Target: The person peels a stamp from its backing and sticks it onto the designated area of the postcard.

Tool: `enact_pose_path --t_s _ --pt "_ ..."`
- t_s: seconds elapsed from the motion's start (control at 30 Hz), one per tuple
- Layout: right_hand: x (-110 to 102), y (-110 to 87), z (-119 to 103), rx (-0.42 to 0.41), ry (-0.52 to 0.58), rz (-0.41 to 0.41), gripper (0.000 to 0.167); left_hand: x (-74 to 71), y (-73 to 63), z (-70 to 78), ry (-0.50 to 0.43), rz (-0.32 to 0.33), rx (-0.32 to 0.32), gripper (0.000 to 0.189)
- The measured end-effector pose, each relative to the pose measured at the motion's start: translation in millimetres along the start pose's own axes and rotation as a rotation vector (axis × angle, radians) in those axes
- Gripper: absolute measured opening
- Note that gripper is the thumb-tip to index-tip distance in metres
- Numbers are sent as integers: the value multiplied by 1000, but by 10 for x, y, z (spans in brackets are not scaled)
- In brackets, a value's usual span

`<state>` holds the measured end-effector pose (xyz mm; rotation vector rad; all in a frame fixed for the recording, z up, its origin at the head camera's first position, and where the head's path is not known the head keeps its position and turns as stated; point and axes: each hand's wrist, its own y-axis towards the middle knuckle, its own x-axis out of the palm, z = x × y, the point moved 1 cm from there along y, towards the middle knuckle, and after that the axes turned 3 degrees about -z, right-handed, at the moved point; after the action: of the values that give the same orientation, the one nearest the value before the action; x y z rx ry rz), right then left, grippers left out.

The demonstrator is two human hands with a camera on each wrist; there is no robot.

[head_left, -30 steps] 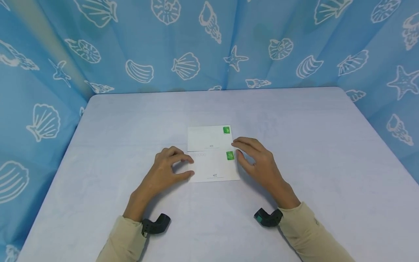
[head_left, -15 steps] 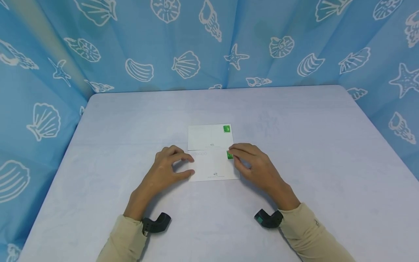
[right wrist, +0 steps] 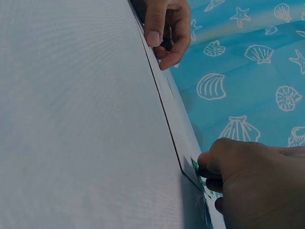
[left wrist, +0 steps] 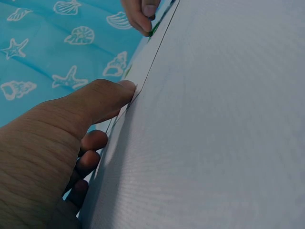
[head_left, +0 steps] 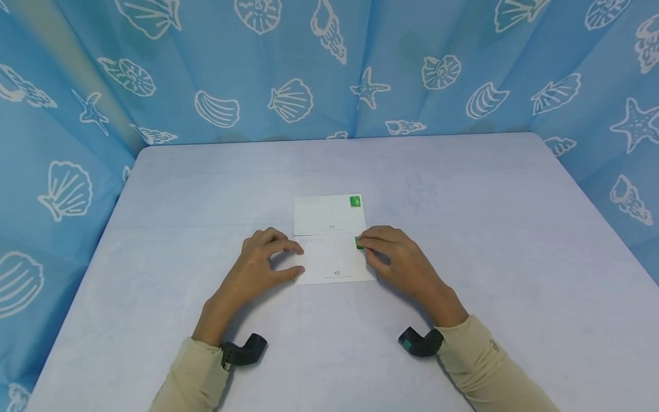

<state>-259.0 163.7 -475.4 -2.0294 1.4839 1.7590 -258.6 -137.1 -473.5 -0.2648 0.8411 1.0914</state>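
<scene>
Two white envelopes lie one behind the other in the head view. The near envelope (head_left: pixel 321 263) has a row of faint circles at its upper left and a small printed mark below. Behind it, the far envelope (head_left: pixel 321 213) carries a green stamp (head_left: pixel 355 201) at its upper right. My left hand (head_left: pixel 262 260) rests at the near envelope's left edge, thumb and forefinger apart. At the right edge, my right hand (head_left: pixel 401 260) touches the near envelope's green stamp (head_left: pixel 358 243) with its fingertips, which cover most of it.
A white tablecloth covers the table (head_left: pixel 463 189). Around its back and sides hangs a blue curtain (head_left: pixel 231 63) with white shell prints. Each wrist wears a black camera mount (head_left: pixel 246 350) beside a beige sleeve (head_left: pixel 193 375).
My right hand has moved left from beside the near envelope onto its green stamp, its fingertips drawing closer together. My left hand has stayed in place.
</scene>
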Motion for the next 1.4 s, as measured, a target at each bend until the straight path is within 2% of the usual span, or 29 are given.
enact_pose_path --t_s 0.4,0.47,0.57,0.7,0.9,1.03,1.3,1.4 --pt "-5 6 -3 -3 -32 -30 21 -4 3 8 3 -5 -8 28" --pt "-19 14 -14 6 -15 9 21 -2 -5 7 5 -6 -16 28" --pt "-50 35 -37 12 27 118 23 7 -14 -8 12 -9 -22 28" --pt "-91 68 -75 -26 56 260 24 9 -24 -17 13 -10 -25 27" --pt "-124 97 -114 -63 55 360 23 3 -21 -4 13 -9 -20 28" --pt "-117 79 -104 -55 70 341 24 9 -15 -3 18 -13 -20 28" --pt "-68 24 -60 22 102 176 20 1 -6 11 13 -15 -17 28" --pt "-60 16 -57 34 106 137 19 -1 -6 18 12 -15 -18 28"
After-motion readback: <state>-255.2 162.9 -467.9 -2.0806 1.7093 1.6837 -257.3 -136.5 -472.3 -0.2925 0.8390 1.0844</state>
